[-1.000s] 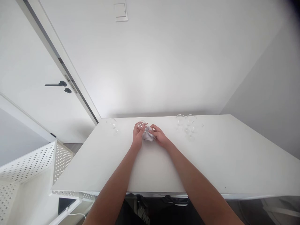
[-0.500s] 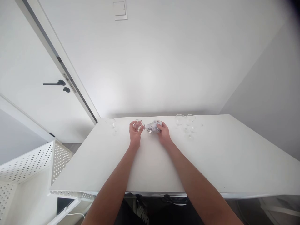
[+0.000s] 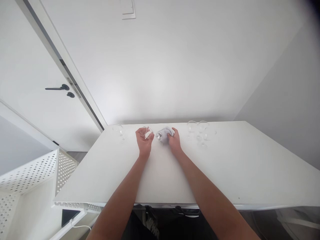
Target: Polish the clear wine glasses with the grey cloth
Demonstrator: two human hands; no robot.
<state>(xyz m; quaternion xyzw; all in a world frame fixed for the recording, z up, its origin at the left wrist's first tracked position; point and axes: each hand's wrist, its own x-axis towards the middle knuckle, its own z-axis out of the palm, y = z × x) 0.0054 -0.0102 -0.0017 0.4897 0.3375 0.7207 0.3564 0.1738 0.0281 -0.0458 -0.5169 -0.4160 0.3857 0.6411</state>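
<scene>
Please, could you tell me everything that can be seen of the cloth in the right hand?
The cloth is pale grey-white and looks like thin, soft fabric, bunched and creased with darker folds. The right hand grips its right end, thumb over the near side. At its left end a clear, shiny glass part shows against it. It is over the white table; whether it touches the tabletop cannot be told.

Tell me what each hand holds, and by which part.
Left hand: a clear glass, by its bowl. Right hand: a pale cloth, by its right side.
</scene>
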